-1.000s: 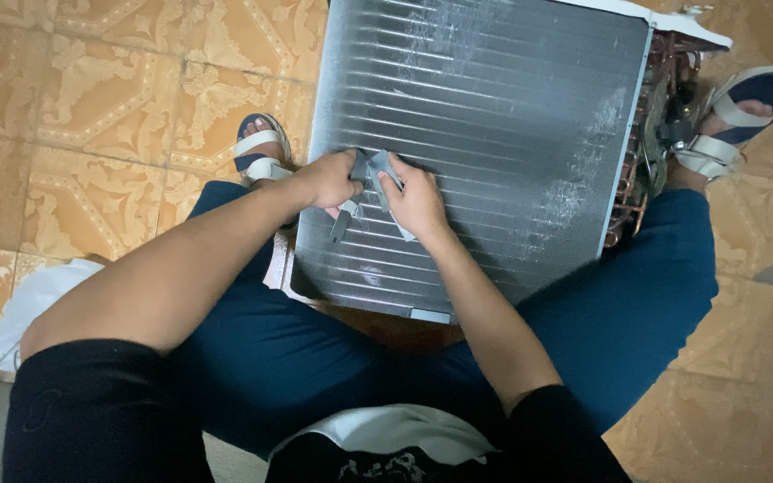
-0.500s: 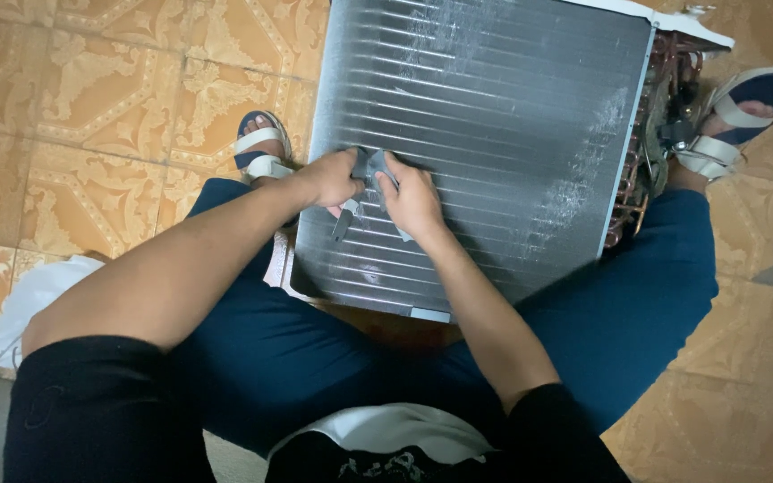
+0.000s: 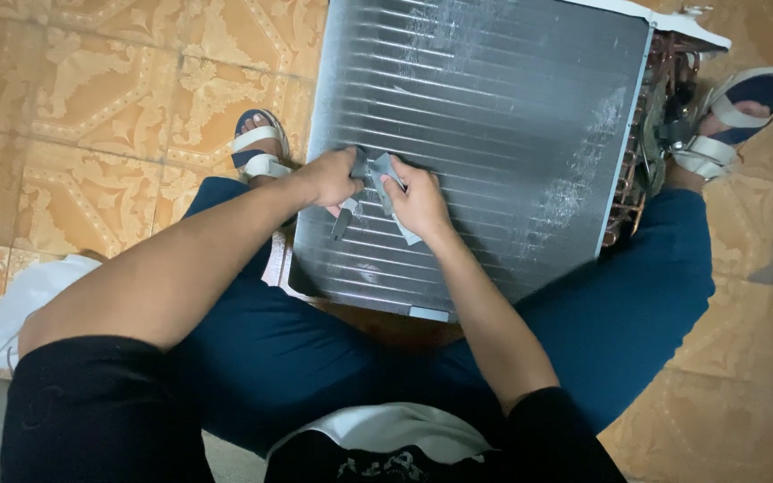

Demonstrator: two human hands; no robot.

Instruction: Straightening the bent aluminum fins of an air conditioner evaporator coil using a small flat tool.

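A grey finned coil panel (image 3: 494,116) of an air-conditioner unit lies on the floor between my legs. Both hands press a small grey comb-like tool (image 3: 376,168) against its fins near the lower left. My left hand (image 3: 328,179) grips the tool's left side, with a short grey handle piece (image 3: 342,221) sticking out below it. On the right side, my right hand (image 3: 418,201) pinches the tool, fingers closed on it. Lighter, scuffed patches of fins (image 3: 583,170) show on the right and top of the panel.
Copper tubing and pipe bends (image 3: 650,134) run along the panel's right edge. My sandalled feet rest at either side, left (image 3: 257,148) and right (image 3: 731,112). Patterned tan floor tiles (image 3: 91,98) surround the unit. A white plastic bag (image 3: 24,304) lies at the left.
Both hands and the tool have stayed at almost the same spot on the fins, shifting only slightly; the view has drifted a little.
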